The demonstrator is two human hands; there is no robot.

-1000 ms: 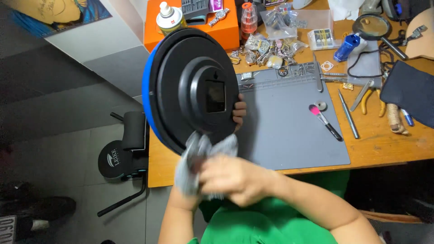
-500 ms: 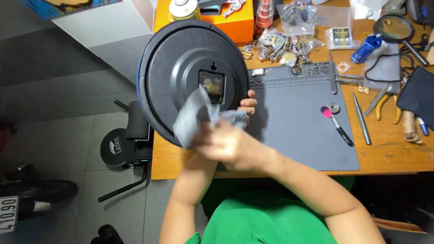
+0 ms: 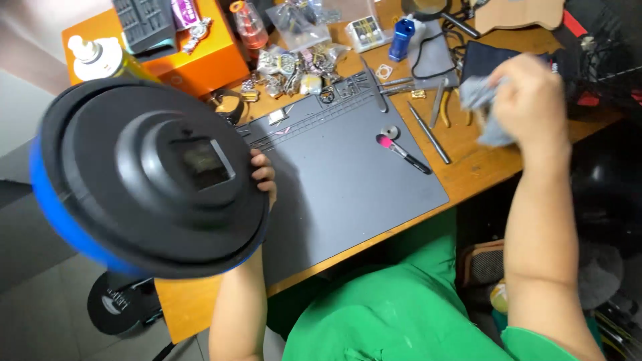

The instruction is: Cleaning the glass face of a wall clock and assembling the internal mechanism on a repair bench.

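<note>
Two hands, one item each. Left hand (image 3: pixel 263 179): clasps the rim of a large round black wall clock (image 3: pixel 150 177), seen from its back, with a blue edge showing at its lower left; only the fingertips curl round the clock's right rim, the rest of the hand hidden behind it. The clock is held up on edge, tilted, over the tabletop's (image 3: pixel 468 170) left edge, its square centre housing facing the camera.

Right hand (image 3: pixel 531 103): closed on a crumpled grey cloth (image 3: pixel 478 100), raised over the right part of the tabletop, well apart from the clock (the cloth is blurred, its folds not clear).

Between the hands: a grey work mat (image 3: pixel 341 180) lying on the wooden tabletop, reaching its near edge. On the mat, toward its right side, a pink-tipped black tool (image 3: pixel 403 153) and a small round metal part (image 3: pixel 390 132) just beside it.

Far edge of the tabletop: an orange box (image 3: pixel 204 57) at the left corner, a blue cylinder (image 3: pixel 401 38), loose small metal parts (image 3: pixel 294 67), and pliers (image 3: pixel 441 100) right of the mat.
</note>
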